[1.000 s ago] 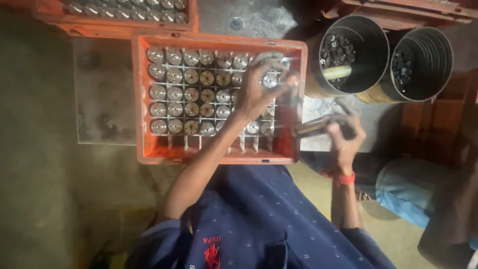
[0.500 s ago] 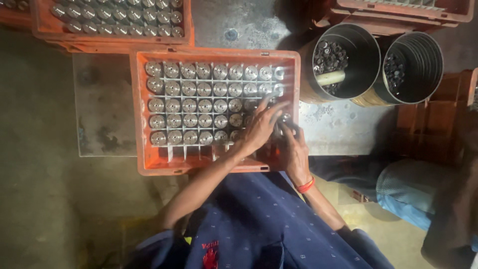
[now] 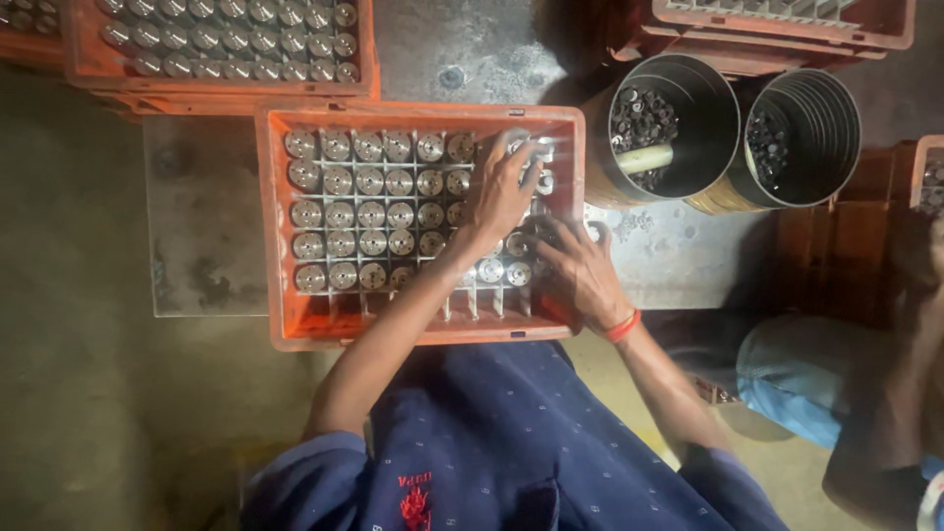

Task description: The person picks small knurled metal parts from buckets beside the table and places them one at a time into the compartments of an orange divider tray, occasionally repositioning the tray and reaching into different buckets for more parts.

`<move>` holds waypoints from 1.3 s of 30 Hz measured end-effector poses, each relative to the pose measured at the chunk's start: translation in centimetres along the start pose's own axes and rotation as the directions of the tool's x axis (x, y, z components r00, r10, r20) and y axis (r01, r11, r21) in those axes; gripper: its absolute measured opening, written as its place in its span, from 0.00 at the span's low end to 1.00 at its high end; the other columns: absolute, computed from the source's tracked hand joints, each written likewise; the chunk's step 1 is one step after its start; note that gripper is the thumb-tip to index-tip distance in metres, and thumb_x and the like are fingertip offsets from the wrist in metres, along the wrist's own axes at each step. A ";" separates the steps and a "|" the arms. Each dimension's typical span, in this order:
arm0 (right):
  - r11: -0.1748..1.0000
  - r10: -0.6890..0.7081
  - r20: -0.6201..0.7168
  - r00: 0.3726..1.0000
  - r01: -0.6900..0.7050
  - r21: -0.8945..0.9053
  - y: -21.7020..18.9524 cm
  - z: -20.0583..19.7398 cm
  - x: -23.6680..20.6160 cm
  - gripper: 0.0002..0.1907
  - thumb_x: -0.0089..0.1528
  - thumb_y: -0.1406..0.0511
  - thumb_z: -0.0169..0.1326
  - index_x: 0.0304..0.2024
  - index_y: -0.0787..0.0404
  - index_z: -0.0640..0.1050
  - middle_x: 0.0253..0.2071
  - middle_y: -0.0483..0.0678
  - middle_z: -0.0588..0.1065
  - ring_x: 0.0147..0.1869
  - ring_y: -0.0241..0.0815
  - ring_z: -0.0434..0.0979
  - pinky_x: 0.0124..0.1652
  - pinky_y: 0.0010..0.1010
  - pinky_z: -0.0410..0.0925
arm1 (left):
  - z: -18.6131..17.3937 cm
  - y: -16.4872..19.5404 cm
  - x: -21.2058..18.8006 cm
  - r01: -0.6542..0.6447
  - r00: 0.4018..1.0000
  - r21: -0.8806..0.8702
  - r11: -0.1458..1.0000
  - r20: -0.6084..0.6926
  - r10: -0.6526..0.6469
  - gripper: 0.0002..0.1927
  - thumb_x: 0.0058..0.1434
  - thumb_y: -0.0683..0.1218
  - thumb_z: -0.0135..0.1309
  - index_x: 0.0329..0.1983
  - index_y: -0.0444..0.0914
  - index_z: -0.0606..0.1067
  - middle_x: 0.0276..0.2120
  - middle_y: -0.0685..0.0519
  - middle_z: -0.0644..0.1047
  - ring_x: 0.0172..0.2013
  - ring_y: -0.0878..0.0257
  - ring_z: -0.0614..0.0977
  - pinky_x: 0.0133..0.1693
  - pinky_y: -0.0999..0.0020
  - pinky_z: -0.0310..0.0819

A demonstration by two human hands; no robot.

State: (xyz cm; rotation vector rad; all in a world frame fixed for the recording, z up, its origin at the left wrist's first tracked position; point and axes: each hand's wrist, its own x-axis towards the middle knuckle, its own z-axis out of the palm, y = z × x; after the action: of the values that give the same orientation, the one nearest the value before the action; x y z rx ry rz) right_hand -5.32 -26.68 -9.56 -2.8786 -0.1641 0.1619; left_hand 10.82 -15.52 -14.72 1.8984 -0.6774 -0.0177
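While I kneel over the grey worktop (image 3: 678,265), the orange crate (image 3: 275,226) in front of me takes up most of my view, its divider grid filled with round metal parts (image 3: 370,211) standing end-up in rows, all but the nearest row of cells. A second orange crate (image 3: 221,84) sits just beyond it, packed with the same sort of parts, and another crate edge (image 3: 787,25) shows at the far right. To the right of my crate stand two open metal cans side by side: the nearer can (image 3: 678,123) holds a heap of small dark pieces with a pale stick lying on them, the farther can (image 3: 801,138) a smaller heap.

My left hand (image 3: 506,187) reaches into the crate's far right corner, fingers curled down around a metal part (image 3: 539,167) there (the grip looks closed on it, though my hand hides most of the piece). My right hand (image 3: 582,270), with a red band (image 3: 622,325) at the wrist, rests at the crate's near right side, fingers spread and bent over the parts; I cannot tell whether they clamp anything. Someone else's blue-clad leg (image 3: 787,379) shows at my right.
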 end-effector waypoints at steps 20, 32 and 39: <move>0.945 0.299 -0.451 0.841 -0.328 0.016 1.7 0.6 8.8 0.18 0.55 0.59 0.66 0.48 0.50 0.85 0.77 0.56 0.56 0.80 0.65 0.49 0.65 0.68 0.46 | 1.5 1.3 5.2 -0.188 0.982 0.484 0.854 0.097 0.161 0.25 0.55 0.56 0.65 0.52 0.39 0.81 0.72 0.48 0.58 0.75 0.45 0.47 0.71 0.34 0.38; -0.358 0.694 0.109 0.711 0.211 0.910 3.5 -0.1 3.3 0.30 0.66 0.41 0.52 0.53 0.58 0.76 0.44 0.48 0.76 0.42 0.45 0.76 0.42 0.34 0.69 | -2.8 1.2 5.2 0.487 0.873 -0.630 0.605 0.350 -0.339 0.41 0.71 0.71 0.29 0.58 0.37 0.80 0.54 0.39 0.76 0.56 0.45 0.74 0.57 0.43 0.57; 0.818 0.464 -0.490 0.738 -0.144 0.557 -1.0 3.0 3.7 0.27 0.64 0.63 0.60 0.63 0.62 0.66 0.47 0.55 0.75 0.47 0.57 0.78 0.41 0.42 0.73 | -1.5 -0.5 1.7 0.035 0.988 -0.152 0.988 0.155 -0.011 0.23 0.75 0.56 0.42 0.63 0.40 0.75 0.58 0.42 0.76 0.56 0.49 0.79 0.57 0.54 0.74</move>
State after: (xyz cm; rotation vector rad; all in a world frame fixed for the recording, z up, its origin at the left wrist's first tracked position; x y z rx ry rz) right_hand -2.11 -24.54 -12.54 -2.2679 0.4396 -0.5929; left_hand 12.98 -14.88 -13.96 1.7677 -0.7366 -0.2278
